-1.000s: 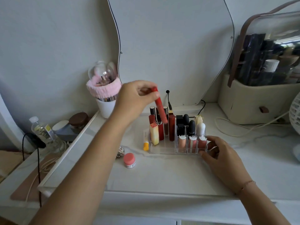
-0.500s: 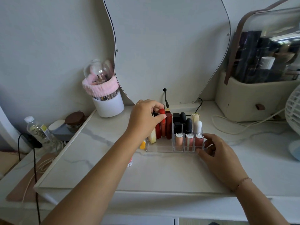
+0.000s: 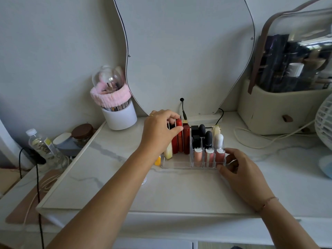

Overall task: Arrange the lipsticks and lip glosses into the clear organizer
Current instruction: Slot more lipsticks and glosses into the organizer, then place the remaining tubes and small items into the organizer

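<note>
White marble desk, mirror behind. Left hand seating red gloss upright in organizer left bay, fingers pinching its cap. Right hand steadies organizer corner, fingers spread. Next, likely: let go, fetch yellow tube just outside. Right bays: pink glosses, black lipsticks.

Under the right hand the organizer is clear, glossy plastic on a smooth, pale, marble-veined top; the red tube pinched by the left hand is shiny plastic; the black lipsticks between the hands look satin. Far left of the left hand, a fuzzy pink cloth band wraps a matt white cup under a clear glossy dome; nearby a jar has a wood-brown lid.
</note>
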`<move>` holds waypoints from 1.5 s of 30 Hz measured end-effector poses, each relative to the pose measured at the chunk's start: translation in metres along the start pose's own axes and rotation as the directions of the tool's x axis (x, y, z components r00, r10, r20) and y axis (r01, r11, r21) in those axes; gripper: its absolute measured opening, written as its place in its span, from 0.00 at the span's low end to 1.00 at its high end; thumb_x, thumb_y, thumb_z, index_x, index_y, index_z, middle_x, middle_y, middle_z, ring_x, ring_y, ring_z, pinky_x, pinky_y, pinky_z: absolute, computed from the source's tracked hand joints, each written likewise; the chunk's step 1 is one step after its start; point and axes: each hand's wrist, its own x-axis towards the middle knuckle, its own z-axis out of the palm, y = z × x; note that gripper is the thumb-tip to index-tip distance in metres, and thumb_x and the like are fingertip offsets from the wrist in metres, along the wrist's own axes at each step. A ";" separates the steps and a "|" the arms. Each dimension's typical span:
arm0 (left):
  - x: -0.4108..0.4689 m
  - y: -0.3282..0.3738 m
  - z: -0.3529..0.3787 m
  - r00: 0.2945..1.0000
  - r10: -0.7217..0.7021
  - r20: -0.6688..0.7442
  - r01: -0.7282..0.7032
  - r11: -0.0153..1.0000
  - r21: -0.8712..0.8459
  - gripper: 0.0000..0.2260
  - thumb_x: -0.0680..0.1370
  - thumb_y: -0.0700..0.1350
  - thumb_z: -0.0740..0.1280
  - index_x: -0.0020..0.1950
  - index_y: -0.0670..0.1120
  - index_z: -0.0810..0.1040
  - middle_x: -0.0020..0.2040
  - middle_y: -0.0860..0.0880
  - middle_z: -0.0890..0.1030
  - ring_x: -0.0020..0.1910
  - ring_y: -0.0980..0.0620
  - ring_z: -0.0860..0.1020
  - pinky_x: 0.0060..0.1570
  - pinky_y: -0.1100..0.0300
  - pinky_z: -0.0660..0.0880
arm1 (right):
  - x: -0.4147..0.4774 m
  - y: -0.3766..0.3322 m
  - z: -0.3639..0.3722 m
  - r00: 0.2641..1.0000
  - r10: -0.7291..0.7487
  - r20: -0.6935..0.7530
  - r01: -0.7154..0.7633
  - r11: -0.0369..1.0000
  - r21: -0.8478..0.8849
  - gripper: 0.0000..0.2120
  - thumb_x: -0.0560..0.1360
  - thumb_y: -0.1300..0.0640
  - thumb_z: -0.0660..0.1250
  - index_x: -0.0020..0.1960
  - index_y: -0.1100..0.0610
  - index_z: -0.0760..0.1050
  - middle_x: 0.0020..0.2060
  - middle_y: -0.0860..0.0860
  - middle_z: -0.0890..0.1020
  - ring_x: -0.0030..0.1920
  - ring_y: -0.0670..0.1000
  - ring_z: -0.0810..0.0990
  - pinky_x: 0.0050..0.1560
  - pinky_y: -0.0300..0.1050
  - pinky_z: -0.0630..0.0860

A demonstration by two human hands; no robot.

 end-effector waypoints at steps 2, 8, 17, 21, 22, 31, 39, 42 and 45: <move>0.000 0.000 -0.002 1.000 0.005 0.000 -0.005 1.000 -0.004 0.11 0.68 0.45 0.75 0.48 0.52 0.80 0.39 0.55 0.78 0.44 0.54 0.72 0.49 0.56 0.72 | 0.000 0.000 0.000 1.000 -0.006 -0.002 0.006 1.000 -0.003 0.21 0.71 0.55 0.69 0.63 0.52 0.72 0.42 0.49 0.78 0.39 0.47 0.76 0.39 0.39 0.71; 0.004 -0.022 -0.028 0.992 -0.100 -0.076 0.094 0.992 -0.084 0.07 0.69 0.47 0.74 0.45 0.51 0.81 0.38 0.57 0.79 0.38 0.64 0.73 0.38 0.78 0.66 | 0.000 0.001 0.000 1.000 -0.012 -0.017 0.012 1.000 -0.008 0.20 0.71 0.55 0.70 0.62 0.51 0.73 0.42 0.49 0.78 0.38 0.47 0.75 0.35 0.34 0.68; 0.010 -0.073 -0.010 0.808 -0.504 0.304 0.366 0.835 0.410 0.17 0.72 0.57 0.67 0.41 0.42 0.80 0.39 0.45 0.80 0.40 0.46 0.77 0.40 0.56 0.71 | -0.001 -0.001 -0.001 1.000 0.000 -0.005 0.000 1.000 -0.017 0.20 0.70 0.56 0.70 0.61 0.51 0.73 0.42 0.48 0.78 0.39 0.47 0.76 0.36 0.36 0.69; 0.013 -0.078 0.009 0.736 -0.587 0.337 0.400 0.778 0.484 0.15 0.70 0.52 0.68 0.43 0.40 0.79 0.42 0.42 0.81 0.43 0.44 0.78 0.39 0.58 0.70 | -0.001 -0.001 -0.001 1.000 0.004 -0.007 -0.004 1.000 -0.010 0.20 0.71 0.56 0.70 0.61 0.51 0.73 0.42 0.48 0.78 0.39 0.47 0.76 0.36 0.36 0.69; 0.014 -0.078 0.011 0.737 -0.592 0.327 0.409 0.775 0.482 0.13 0.70 0.51 0.68 0.41 0.40 0.78 0.40 0.42 0.80 0.42 0.44 0.77 0.38 0.58 0.70 | -0.001 -0.001 -0.001 1.000 0.004 -0.005 -0.004 1.000 -0.010 0.20 0.71 0.56 0.70 0.62 0.51 0.72 0.42 0.49 0.78 0.39 0.47 0.76 0.37 0.36 0.69; 0.014 -0.086 -0.016 0.802 -0.543 0.248 0.558 0.830 0.012 0.04 0.70 0.43 0.73 0.40 0.43 0.82 0.34 0.47 0.81 0.33 0.50 0.80 0.43 0.59 0.75 | -0.001 0.001 -0.001 1.000 0.003 0.000 -0.003 1.000 -0.007 0.20 0.71 0.55 0.70 0.62 0.51 0.72 0.42 0.48 0.78 0.39 0.47 0.76 0.37 0.37 0.69; 0.001 -0.024 -0.079 0.958 -0.286 0.006 0.252 0.832 -0.494 0.06 0.72 0.39 0.70 0.40 0.49 0.81 0.29 0.56 0.83 0.28 0.62 0.78 0.30 0.74 0.71 | 0.000 0.002 0.000 1.000 -0.007 -0.006 0.007 1.000 -0.009 0.19 0.71 0.56 0.70 0.61 0.51 0.72 0.41 0.46 0.77 0.38 0.45 0.75 0.35 0.34 0.68; 0.001 0.004 -0.075 0.983 -0.183 0.026 0.171 0.848 -0.501 0.05 0.71 0.40 0.72 0.39 0.50 0.82 0.32 0.53 0.84 0.32 0.59 0.80 0.33 0.71 0.74 | 0.000 0.002 0.001 1.000 -0.004 -0.009 0.004 1.000 -0.011 0.19 0.70 0.55 0.70 0.60 0.51 0.73 0.41 0.47 0.78 0.38 0.45 0.75 0.35 0.35 0.68; 0.002 0.016 -0.056 0.985 -0.164 0.060 0.174 0.882 -0.438 0.04 0.69 0.41 0.74 0.40 0.49 0.82 0.37 0.47 0.84 0.36 0.54 0.81 0.40 0.61 0.78 | 0.000 0.003 0.001 1.000 0.012 -0.008 -0.012 1.000 -0.001 0.21 0.71 0.55 0.70 0.62 0.51 0.72 0.42 0.48 0.78 0.39 0.46 0.76 0.36 0.35 0.68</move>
